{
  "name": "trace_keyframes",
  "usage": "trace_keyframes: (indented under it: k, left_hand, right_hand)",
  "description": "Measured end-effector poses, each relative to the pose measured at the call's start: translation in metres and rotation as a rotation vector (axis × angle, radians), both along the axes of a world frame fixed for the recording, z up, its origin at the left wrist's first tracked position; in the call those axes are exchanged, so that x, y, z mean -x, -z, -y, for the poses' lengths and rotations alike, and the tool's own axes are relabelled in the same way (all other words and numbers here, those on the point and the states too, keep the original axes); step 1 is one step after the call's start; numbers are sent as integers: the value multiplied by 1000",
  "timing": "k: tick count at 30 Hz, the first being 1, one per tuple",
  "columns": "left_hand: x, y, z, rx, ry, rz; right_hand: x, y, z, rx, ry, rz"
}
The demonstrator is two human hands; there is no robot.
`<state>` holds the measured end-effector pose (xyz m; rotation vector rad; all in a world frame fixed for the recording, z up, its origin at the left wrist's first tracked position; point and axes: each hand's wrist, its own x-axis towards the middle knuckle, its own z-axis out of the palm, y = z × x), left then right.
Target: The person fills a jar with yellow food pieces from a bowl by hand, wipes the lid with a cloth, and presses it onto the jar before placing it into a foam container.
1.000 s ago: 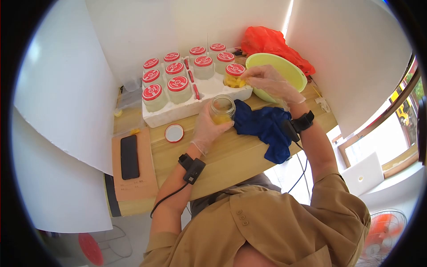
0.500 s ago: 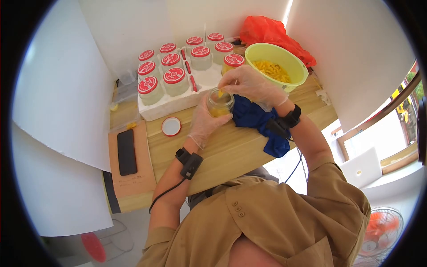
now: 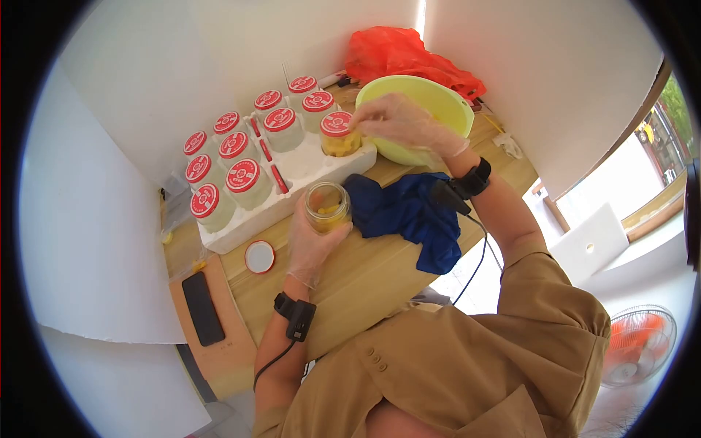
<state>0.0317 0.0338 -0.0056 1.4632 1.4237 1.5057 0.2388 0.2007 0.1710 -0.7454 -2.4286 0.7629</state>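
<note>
My left hand (image 3: 310,244), in a clear glove, is wrapped round an open glass jar (image 3: 328,206) with yellow pieces at its bottom. My right hand (image 3: 401,124), also gloved, hovers over the near left rim of a light green bowl (image 3: 438,98), its fingers loosely bent and nothing visible in them. It hides most of the bowl's inside. Close to its fingertips stands a lidded jar (image 3: 341,139) of yellow pieces. A loose lid (image 3: 260,257) lies inner side up, left of my left hand. Beside the open jar is a dark blue cloth (image 3: 405,212).
Several jars with red lids (image 3: 243,175) stand in a white foam tray (image 3: 255,212), with red pens (image 3: 279,179) between the rows. A red plastic bag (image 3: 409,55) lies behind the bowl. A phone (image 3: 203,308) rests on a brown folder (image 3: 230,328) at the left.
My right hand has left the jar mouth, where it held a yellow piece, and moved up and right over the bowl. My left hand still holds the jar. The whole view has shifted.
</note>
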Motion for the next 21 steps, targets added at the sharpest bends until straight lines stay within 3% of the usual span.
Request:
trace_keyframes:
  k: [4,10,16,19,21]
  left_hand:
    - [0,0,0,32,14,52]
    - [0,2,0,66,6,32]
    - [-2,-8,2,68,10,32]
    - [2,-8,2,95,8,-74]
    - [-1,-5,3,116,7,4]
  right_hand:
    - [-47,16,-63,37,21,-155]
    - [-89,33,-108,134,269,272]
    - [-102,38,-110,-48,423,579]
    - [-117,70,-147,-97,240,653]
    - [-120,73,-149,-78,130,694]
